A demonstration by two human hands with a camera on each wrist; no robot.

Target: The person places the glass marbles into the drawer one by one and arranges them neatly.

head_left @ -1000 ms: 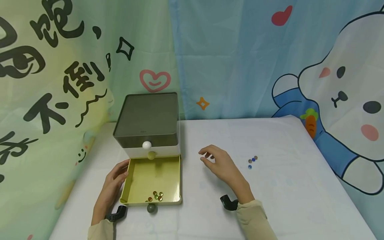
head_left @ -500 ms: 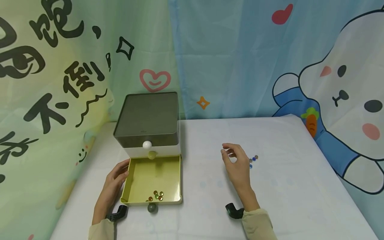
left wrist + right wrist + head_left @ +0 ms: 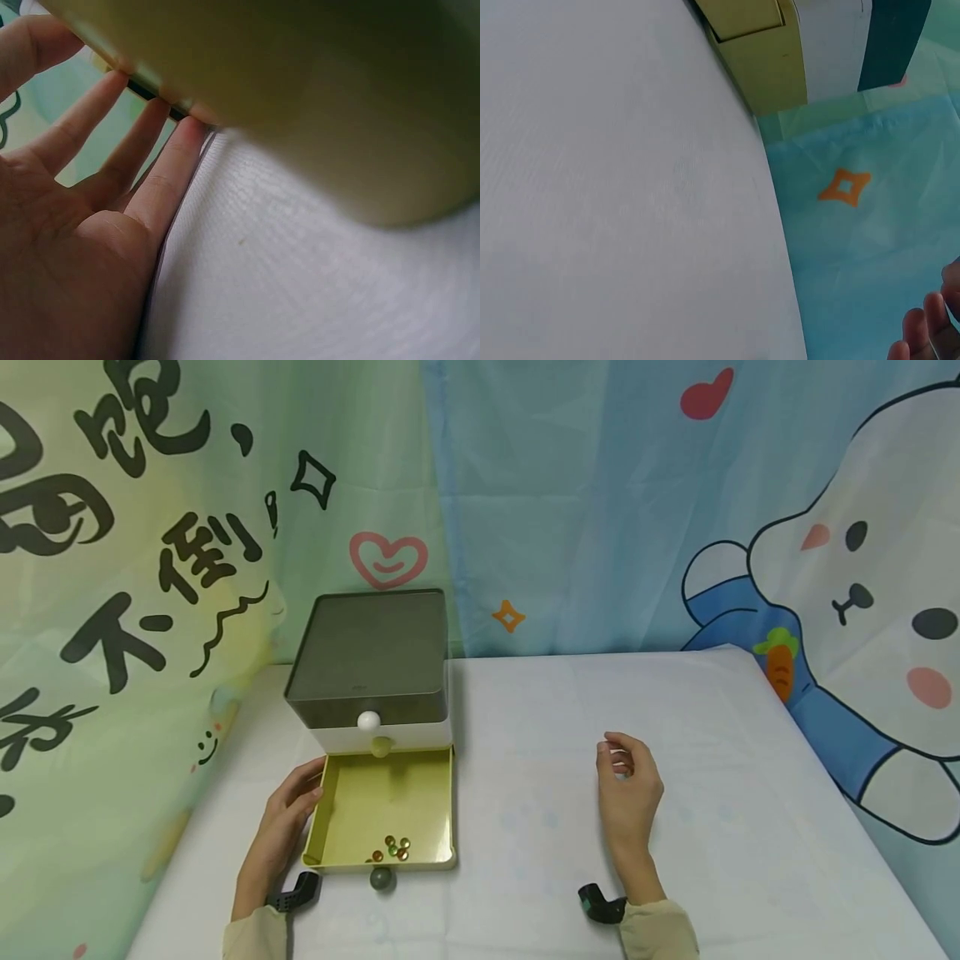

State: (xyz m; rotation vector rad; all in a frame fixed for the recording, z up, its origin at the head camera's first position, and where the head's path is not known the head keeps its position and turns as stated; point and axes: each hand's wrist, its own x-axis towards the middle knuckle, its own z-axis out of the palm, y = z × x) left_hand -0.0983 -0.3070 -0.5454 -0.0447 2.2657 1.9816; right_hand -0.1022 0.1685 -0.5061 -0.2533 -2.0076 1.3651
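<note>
My left hand (image 3: 279,831) is at the left side of a yellow-green drawer (image 3: 386,793), pulled out of a small desktop drawer box (image 3: 371,647). In the left wrist view its nearly straight fingertips (image 3: 193,131) touch the drawer's edge. Several small amber and green glass beads (image 3: 392,849) lie near the drawer's front. My right hand (image 3: 632,793) is over the table on the right, fingers loosely bent, a gap between thumb and fingers. It covers the spot where loose beads lay. Only part of its fingers (image 3: 932,322) shows in the right wrist view.
The drawer box has a dark grey top and a white middle with round knobs, one white knob (image 3: 368,721) among them. A white cloth covers the table (image 3: 517,877). A printed curtain (image 3: 562,510) hangs behind it.
My right hand has moved right, away from beside the drawer, to the loose beads, which it now hides. The left hand and the drawer have stayed in place.
</note>
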